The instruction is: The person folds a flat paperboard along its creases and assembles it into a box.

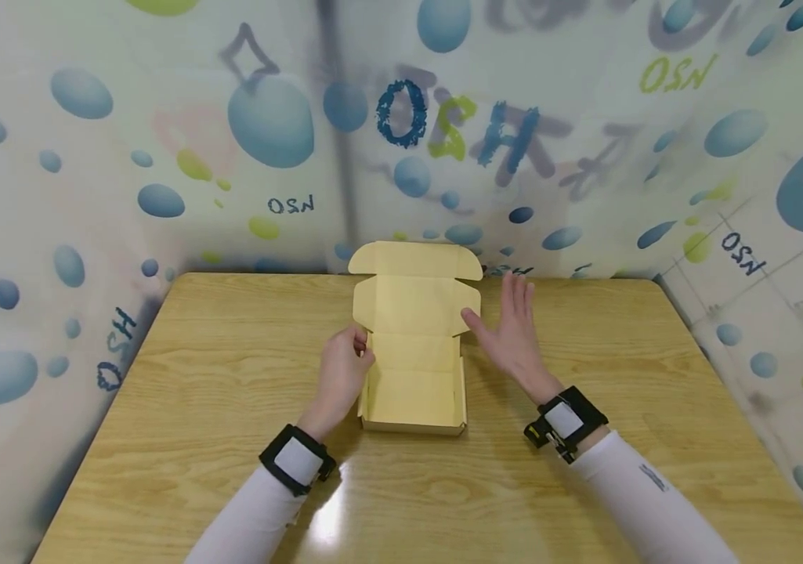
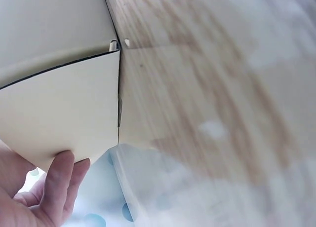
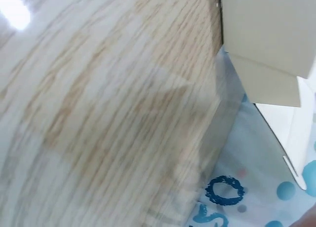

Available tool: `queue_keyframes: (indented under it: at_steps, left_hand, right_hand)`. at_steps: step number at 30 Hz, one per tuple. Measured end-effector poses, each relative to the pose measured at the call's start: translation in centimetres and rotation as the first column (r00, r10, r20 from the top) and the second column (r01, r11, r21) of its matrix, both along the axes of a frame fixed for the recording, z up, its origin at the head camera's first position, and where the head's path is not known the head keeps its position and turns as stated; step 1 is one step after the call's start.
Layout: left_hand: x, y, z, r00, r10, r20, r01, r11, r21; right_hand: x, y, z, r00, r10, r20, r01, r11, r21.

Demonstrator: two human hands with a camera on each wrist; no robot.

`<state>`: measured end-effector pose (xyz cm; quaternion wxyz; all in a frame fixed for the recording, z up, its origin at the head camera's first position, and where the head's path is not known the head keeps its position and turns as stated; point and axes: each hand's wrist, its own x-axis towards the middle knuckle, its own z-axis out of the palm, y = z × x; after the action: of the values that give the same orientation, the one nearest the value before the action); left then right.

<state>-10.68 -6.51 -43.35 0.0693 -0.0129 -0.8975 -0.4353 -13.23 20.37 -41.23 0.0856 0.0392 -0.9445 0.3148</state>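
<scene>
Evidently the box is mid-folding, standing open on the desk; the left hand pinches a left-side panel, the right hand spreads wide by the lid. Next probably calls for squaring that panel.

White sleeves, black wristbands, pale square patches

Box blocks middle, backdrop behind; table sides passable.
</scene>
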Motion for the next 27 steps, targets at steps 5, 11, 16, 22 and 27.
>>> queue_keyframes:
  at_steps: [5, 11, 16, 22, 27]
  left_hand:
    - [0.0, 0.1, 0.1, 1.000, -0.007, -0.004, 0.007, 1.000, 0.012]
    - [0.2, -0.2, -0.1, 1.000, -0.009, 0.005, 0.009, 1.000, 0.014]
    - [0.6, -0.8, -0.1, 1.000, 0.023, 0.000, -0.023, 1.000, -0.005]
    - [0.5, -0.5, 0.1, 1.000, 0.001, -0.019, -0.001, 1.000, -0.027]
    - [0.3, 0.1, 0.4, 1.000, -0.014, -0.012, 0.013, 1.000, -0.023]
  right_hand:
    - [0.5, 0.1, 0.4, 1.000, 0.013, -0.023, -0.013, 1.000, 0.028]
    - [1.0, -0.7, 0.9, 0.997, 0.062, -0.054, -0.057, 0.994, 0.090]
    - [1.4, -2.2, 1.4, 0.986, 0.121, -0.112, -0.109, 0.988, 0.108]
    - [1.7, -3.0, 1.7, 0.991, 0.131, -0.036, -0.125, 0.984, 0.129]
    - [1.3, -3.1, 1.5, 0.987, 0.142, 0.079, -0.153, 0.977, 0.149]
